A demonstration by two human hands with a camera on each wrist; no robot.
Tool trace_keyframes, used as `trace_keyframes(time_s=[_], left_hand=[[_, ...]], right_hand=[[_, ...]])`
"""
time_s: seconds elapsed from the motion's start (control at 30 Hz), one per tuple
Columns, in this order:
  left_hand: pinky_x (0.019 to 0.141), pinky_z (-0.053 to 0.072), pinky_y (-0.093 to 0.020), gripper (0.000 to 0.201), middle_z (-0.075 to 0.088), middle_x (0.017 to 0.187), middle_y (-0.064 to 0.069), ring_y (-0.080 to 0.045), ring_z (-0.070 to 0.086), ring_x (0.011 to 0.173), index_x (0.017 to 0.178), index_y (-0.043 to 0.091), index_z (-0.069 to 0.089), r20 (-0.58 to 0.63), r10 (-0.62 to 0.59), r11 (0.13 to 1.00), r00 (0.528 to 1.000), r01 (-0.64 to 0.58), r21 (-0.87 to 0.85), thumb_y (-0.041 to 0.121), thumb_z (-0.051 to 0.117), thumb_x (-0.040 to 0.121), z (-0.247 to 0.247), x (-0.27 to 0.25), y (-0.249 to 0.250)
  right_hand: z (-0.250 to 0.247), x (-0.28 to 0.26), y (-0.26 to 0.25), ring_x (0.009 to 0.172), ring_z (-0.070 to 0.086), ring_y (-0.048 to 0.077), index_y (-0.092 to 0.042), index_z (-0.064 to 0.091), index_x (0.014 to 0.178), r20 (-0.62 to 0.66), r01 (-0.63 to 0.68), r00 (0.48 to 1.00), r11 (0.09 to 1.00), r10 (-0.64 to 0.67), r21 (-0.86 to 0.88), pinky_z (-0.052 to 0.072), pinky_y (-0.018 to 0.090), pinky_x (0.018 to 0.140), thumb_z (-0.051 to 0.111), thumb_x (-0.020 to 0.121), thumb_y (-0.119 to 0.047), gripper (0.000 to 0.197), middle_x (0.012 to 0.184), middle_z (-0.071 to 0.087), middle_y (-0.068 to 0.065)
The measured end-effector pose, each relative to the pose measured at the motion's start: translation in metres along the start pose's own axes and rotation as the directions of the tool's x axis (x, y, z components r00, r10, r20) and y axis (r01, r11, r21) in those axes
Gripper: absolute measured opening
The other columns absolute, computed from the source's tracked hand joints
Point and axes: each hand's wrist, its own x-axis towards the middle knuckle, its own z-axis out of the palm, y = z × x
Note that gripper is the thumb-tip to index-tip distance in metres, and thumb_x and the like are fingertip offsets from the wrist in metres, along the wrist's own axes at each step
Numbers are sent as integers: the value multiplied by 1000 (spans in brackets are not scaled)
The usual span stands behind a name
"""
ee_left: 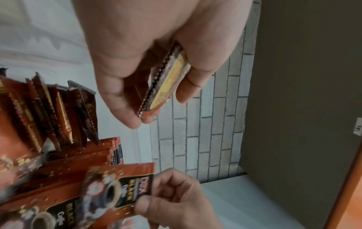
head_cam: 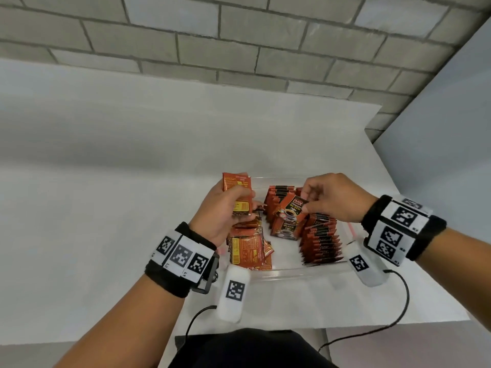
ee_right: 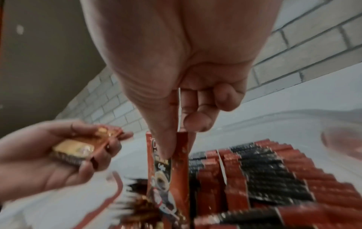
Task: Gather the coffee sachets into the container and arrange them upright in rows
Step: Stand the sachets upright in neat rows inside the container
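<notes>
Head view: a clear plastic container is set on a white table. Upright rows of coffee sachets are stood at its right, and a loose pile is heaped at its left. A small stack of sachets is gripped by the left hand; a single sachet is pinched by the right hand above the rows.

Left wrist view: the stack is clamped between thumb and curled fingers.

Right wrist view: the single sachet is held by its top edge, upright, between thumb and fingertips.
</notes>
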Motion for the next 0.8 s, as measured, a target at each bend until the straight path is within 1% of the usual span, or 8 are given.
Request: trace_keyframes(time_s=[0.1,0.2,0.3,0.4,0.5,0.57,0.67,0.8], left_hand=[[74,54,-34,5,63,83,-8,-17,64,76,95,10,58,-4,-18,1000,1000,18,-5,8,55,92,-1,0,-1],[74,54,-34,4,64,82,-7,-18,64,78,95,11,58,-8,-20,1000,1000,20,-12,10,54,93,-2,-1,-2],[73,54,-33,7,64,84,-6,-17,63,78,99,11,58,-18,-24,999,1000,24,-24,10,55,93,-3,-1,-1],[72,54,-33,6,64,85,-7,-17,63,76,98,10,57,-19,-31,999,999,30,-36,9,55,93,-4,-2,-1],[69,55,-31,7,64,86,-7,-17,63,77,98,10,57,-19,-37,999,999,36,-39,9,55,92,-4,-2,-1],[68,55,-31,6,63,85,-7,-17,63,76,98,10,57,-22,-40,998,999,39,-40,9,55,92,-4,-3,0],[70,55,-33,4,63,86,-8,-18,63,76,96,11,57,-25,-39,999,999,38,-38,9,55,92,-4,-3,0],[70,55,-33,5,63,86,-8,-18,63,77,96,11,58,-22,-39,999,999,38,-31,9,56,92,-3,-4,-1]], right_hand=[[13,9,1,67,56,4,-26,60,77,136,9,991,990,10,-139,37,12,58,77,78,-20,18,74,62,-9],[20,14,-5,72,59,9,-27,56,72,208,33,978,967,21,-254,39,16,60,73,81,-21,20,74,62,-9],[24,17,-10,73,57,11,-27,53,69,221,46,975,934,36,-354,41,21,65,71,83,-22,23,74,59,-10],[28,18,-13,73,55,12,-24,53,70,248,62,967,901,52,-429,42,23,64,68,84,-22,21,77,60,-6],[33,18,-16,78,59,16,-24,51,67,281,99,958,865,50,-491,46,24,65,65,85,-20,23,76,60,-5],[34,19,-17,77,60,17,-23,52,67,291,117,956,847,46,-519,45,23,62,64,84,-19,22,79,62,-2],[34,20,-15,74,56,14,-23,50,67,303,131,952,831,47,-541,37,18,54,66,85,-20,24,77,59,-4],[35,22,-16,72,54,13,-24,49,66,321,138,945,814,63,-564,39,20,55,72,81,-26,27,68,52,-10]])
